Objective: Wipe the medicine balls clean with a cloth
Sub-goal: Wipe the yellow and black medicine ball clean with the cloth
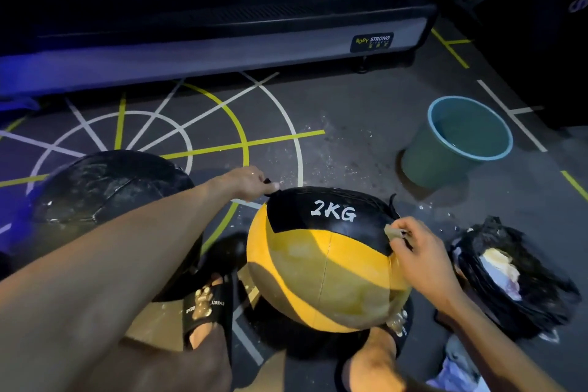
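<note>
A dim gym floor (350, 111), dark grey with white and yellow painted lines and scattered wet specks, fills the single head view; a treadmill base (222, 35) runs across the top. At the centre, resting between the person's sandalled feet, sits a yellow and black medicine ball (321, 267) marked "2KG". The left hand (246, 183) reaches over to the ball's far left edge, its grip pinching a short black strap or tab there. The right hand (420, 254) is at the ball's right side, its grip pinching a small tan scrap (393, 231), perhaps a label or a bit of cloth, against the black panel. To the left lies a second, darker ball (111, 184), glistening. A green bucket (458, 140) holding water stands well apart on the right, and a crumpled black bag (509, 270) with pale contents lies just beside the right wrist. To do this step well, the left hand should probably steady the ball while the right works over the seams and turns it panel by panel. The wiping cloth itself cannot be clearly identified, the ball's underside is hidden, and the low light blurs fine detail.
</note>
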A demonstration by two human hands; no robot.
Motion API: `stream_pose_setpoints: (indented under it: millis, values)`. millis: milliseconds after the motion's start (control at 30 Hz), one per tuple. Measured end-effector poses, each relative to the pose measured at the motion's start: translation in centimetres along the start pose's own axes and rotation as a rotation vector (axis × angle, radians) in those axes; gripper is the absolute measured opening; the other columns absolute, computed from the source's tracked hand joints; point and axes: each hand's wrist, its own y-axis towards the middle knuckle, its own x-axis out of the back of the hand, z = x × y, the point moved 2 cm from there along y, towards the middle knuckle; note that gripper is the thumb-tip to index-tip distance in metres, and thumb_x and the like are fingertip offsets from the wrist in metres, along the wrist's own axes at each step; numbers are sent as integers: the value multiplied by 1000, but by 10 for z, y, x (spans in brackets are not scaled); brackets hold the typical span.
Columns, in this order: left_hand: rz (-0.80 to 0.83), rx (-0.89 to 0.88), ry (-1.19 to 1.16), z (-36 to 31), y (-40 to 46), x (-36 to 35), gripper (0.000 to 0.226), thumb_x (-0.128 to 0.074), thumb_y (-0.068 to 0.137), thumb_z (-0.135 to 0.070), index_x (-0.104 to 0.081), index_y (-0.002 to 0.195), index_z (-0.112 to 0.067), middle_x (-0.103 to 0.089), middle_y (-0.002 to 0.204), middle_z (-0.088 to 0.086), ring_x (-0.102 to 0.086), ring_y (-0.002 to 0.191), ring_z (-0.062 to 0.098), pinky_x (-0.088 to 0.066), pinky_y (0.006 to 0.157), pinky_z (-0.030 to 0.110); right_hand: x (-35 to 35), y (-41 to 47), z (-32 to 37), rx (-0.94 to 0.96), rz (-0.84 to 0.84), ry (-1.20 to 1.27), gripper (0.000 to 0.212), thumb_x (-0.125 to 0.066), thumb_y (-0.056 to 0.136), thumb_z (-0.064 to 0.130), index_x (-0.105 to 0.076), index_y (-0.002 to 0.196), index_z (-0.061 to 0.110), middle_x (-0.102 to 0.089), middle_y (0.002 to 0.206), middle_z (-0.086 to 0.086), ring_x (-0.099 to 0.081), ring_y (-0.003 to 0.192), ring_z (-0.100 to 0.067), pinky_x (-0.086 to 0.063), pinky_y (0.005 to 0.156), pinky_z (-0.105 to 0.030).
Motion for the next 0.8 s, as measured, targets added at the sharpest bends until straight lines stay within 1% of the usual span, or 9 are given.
stream_pose_setpoints:
  millis: [133, 200, 267, 367, 467, 533, 633, 700, 800]
  values:
    - [137, -37, 75, 6, 26, -11, 41, -44, 107, -48, -68, 110, -15, -71, 103, 5, -71, 90, 20, -52, 81, 36, 7, 16, 1, -207, -80, 94, 6, -64, 96, 23, -60, 100, 22, -68, 95, 4, -63, 91, -19, -43, 76, -36]
    - [198, -56, 57, 7, 30, -9, 32, -44, 109, -44, -67, 113, -23, -71, 108, -1, -72, 93, 17, -57, 88, 39, 8, 31, 1, -298, -85, 51, 21, -62, 96, 31, -62, 112, 18, -69, 105, -3, -62, 104, -28, -42, 81, -36]
    - [247, -45, 10, 8, 27, -5, 26, -44, 109, -42, -66, 106, -28, -72, 109, -4, -73, 98, 18, -56, 85, 36, 4, 39, 5, -346, -27, -67, 43, -63, 94, 50, -64, 118, 14, -69, 107, -9, -61, 113, -34, -43, 84, -37]
    - [284, -47, -50, 13, 17, 2, 27, -43, 109, -41, -66, 101, -30, -73, 108, -5, -73, 98, 17, -52, 79, 33, -1, 39, 15, -287, -5, -142, 54, -59, 89, 67, -65, 103, 15, -66, 88, -3, -63, 105, -36, -44, 77, -37]
    - [295, -65, -72, 16, 3, 2, 29, -43, 110, -38, -68, 99, -27, -74, 104, -4, -73, 93, 15, -51, 76, 32, -6, 30, 28, -183, 13, -322, 62, -50, 85, 80, -61, 99, 20, -71, 92, -9, -65, 96, -37, -52, 78, -43]
    - [283, -79, -42, 17, -9, 0, 30, -45, 109, -36, -67, 93, -25, -75, 101, -3, -74, 90, 15, -49, 72, 31, -11, 27, 33, -137, 10, -424, 47, -53, 95, 63, -58, 100, 16, -71, 96, -18, -66, 96, -43, -51, 78, -46]
    - [185, -77, -78, 13, -32, -5, 32, -47, 109, -30, -69, 94, -15, -76, 101, 3, -76, 89, 17, -55, 74, 32, -10, 28, 30, -112, 21, -370, 16, -49, 102, 26, -51, 93, 13, -68, 100, -29, -63, 95, -49, -49, 76, -47]
    - [47, -88, -182, 1, -53, 0, 34, -51, 108, -27, -71, 91, -6, -76, 94, 9, -76, 86, 19, -59, 84, 36, -2, 28, 21, -115, 1, -301, 16, -48, 103, 20, -50, 88, 13, -68, 101, -31, -62, 96, -48, -47, 77, -46]
    - [-246, -94, -244, -20, -86, 19, 37, -56, 104, -26, -65, 71, -10, -67, 73, 2, -68, 75, 18, -51, 69, 32, 9, 25, 18, -129, -112, -168, 18, -48, 104, 18, -58, 96, 5, -67, 107, -33, -60, 105, -49, -45, 83, -47]
